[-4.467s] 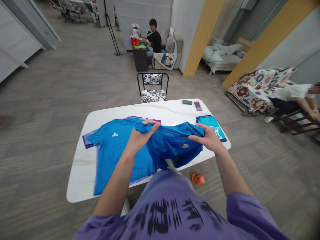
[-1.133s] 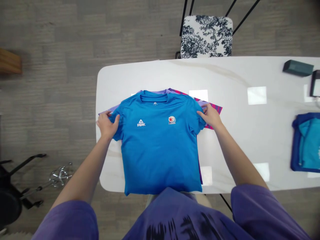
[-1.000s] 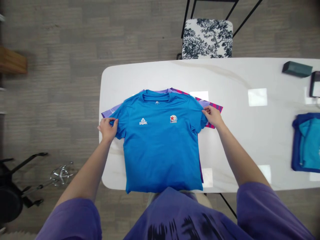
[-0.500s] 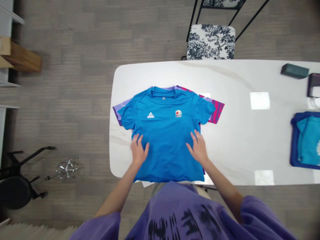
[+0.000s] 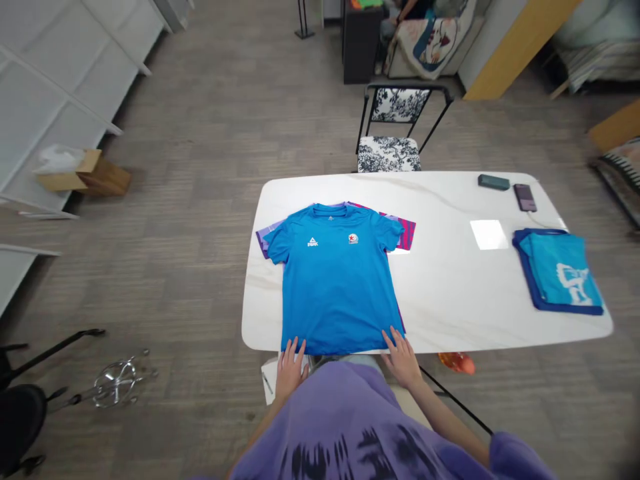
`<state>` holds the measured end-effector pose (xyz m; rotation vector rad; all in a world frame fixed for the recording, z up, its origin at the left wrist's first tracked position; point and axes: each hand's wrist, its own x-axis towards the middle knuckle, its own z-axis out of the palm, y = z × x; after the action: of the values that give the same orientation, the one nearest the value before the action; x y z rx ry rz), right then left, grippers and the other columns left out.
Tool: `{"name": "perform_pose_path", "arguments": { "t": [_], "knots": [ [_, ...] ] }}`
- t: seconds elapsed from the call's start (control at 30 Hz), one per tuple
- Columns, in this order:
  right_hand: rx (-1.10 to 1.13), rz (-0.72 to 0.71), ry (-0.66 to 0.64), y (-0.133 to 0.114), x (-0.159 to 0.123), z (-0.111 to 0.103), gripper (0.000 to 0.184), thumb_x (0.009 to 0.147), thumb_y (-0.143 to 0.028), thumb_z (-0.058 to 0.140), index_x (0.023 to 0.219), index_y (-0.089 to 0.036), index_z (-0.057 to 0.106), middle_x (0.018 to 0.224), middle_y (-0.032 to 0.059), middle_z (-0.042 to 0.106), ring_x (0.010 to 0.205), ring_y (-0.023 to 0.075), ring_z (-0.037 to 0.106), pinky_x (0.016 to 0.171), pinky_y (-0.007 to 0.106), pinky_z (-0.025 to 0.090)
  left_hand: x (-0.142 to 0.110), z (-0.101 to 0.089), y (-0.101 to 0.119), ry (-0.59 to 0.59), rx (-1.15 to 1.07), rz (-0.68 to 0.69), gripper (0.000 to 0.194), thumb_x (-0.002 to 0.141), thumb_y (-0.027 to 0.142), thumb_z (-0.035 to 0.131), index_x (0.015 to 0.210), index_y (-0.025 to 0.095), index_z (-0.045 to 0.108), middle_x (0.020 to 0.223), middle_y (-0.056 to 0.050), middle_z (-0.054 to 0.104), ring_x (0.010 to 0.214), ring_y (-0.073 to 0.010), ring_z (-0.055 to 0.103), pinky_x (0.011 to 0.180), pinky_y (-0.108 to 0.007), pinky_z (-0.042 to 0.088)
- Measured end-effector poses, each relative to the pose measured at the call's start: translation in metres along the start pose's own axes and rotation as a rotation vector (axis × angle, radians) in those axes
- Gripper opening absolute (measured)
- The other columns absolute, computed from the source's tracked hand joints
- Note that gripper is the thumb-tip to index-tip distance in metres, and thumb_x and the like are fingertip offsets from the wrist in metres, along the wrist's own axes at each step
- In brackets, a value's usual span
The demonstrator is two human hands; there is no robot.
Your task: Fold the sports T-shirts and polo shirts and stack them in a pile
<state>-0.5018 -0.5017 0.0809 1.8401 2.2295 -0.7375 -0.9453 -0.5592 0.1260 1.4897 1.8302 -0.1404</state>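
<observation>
A blue short-sleeved T-shirt (image 5: 340,287) lies spread face up, its collar away from me and its hem along the table's near edge. Beneath it, a purple sleeve (image 5: 263,241) sticks out at the left and a pink striped sleeve (image 5: 409,235) at the right. My left hand (image 5: 291,368) is at the hem's left corner, fingers apart, fingertips touching the cloth. At the right corner of the hem my right hand (image 5: 401,360) rests with spread fingertips on the fabric. Neither hand grips anything.
Folded blue clothes (image 5: 560,270) lie at the right of the white table (image 5: 445,287). Behind them are a phone (image 5: 525,198) with a cable and a dark case (image 5: 493,182). A patterned chair (image 5: 389,153) stands at the far side; a person's arm (image 5: 407,9) shows beyond.
Both hands have moved down from the shirt's middle to its hem corners. The shirt body looks smoother. My view has tilted up and shows more of the room.
</observation>
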Motion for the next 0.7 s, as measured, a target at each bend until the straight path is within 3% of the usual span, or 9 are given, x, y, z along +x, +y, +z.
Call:
{"name": "perform_pose_path", "arguments": {
  "t": [0.13, 0.23, 0.47, 0.63, 0.7],
  "knots": [
    [-0.008, 0.060, -0.019, 0.000, -0.032, 0.009, 0.095, 0.097, -0.039, 0.055, 0.180, -0.047, 0.011, 0.188, -0.0036, 0.020, 0.172, 0.0352, 0.030, 0.136, 0.062, 0.031, -0.021, -0.008, 0.000, -0.002, 0.070, -0.017, 0.080, 0.099, 0.039, 0.048, 0.178, 0.028, 0.036, 0.189, -0.015, 0.016, 0.176, -0.0382, 0.003, 0.139, -0.057, 0.019],
    [-0.002, 0.070, -0.041, -0.013, -0.046, 0.001, 0.099, 0.093, -0.035, 0.058, 0.180, -0.045, 0.013, 0.189, -0.0028, 0.015, 0.171, 0.0359, 0.031, 0.136, 0.059, 0.032, -0.033, -0.011, 0.004, -0.009, 0.081, -0.013, 0.083, 0.098, 0.038, 0.048, 0.178, 0.027, 0.033, 0.189, -0.016, 0.013, 0.176, -0.0383, 0.002, 0.136, -0.060, 0.027],
    [0.004, 0.168, -0.240, -0.058, -0.030, -0.026, 0.099, 0.088, -0.029, 0.067, 0.179, -0.030, 0.028, 0.190, 0.0087, 0.011, 0.175, 0.0369, 0.018, 0.138, 0.054, 0.023, -0.046, -0.022, 0.017, -0.055, 0.133, -0.041, 0.089, 0.093, 0.039, 0.054, 0.178, 0.029, 0.030, 0.188, -0.017, 0.015, 0.176, -0.0379, 0.000, 0.134, -0.058, 0.029],
    [0.078, 0.153, -0.226, -0.058, -0.025, -0.032, 0.098, 0.085, -0.031, 0.073, 0.176, -0.026, 0.038, 0.188, 0.0157, 0.021, 0.171, 0.0415, 0.025, 0.136, 0.056, 0.024, -0.048, -0.029, 0.028, -0.060, 0.194, -0.059, 0.091, 0.088, 0.042, 0.058, 0.175, 0.027, 0.036, 0.186, -0.017, 0.022, 0.176, -0.0333, 0.008, 0.135, -0.045, 0.029],
    [0.124, 0.147, -0.200, -0.050, -0.035, -0.036, 0.091, 0.085, -0.034, 0.074, 0.172, -0.027, 0.045, 0.184, 0.0155, 0.031, 0.167, 0.0411, 0.032, 0.134, 0.054, 0.026, -0.047, -0.032, 0.034, -0.054, 0.152, -0.027, 0.087, 0.085, 0.046, 0.057, 0.169, 0.030, 0.045, 0.181, -0.018, 0.033, 0.174, -0.0375, 0.019, 0.133, -0.053, 0.034]
  ]
}}
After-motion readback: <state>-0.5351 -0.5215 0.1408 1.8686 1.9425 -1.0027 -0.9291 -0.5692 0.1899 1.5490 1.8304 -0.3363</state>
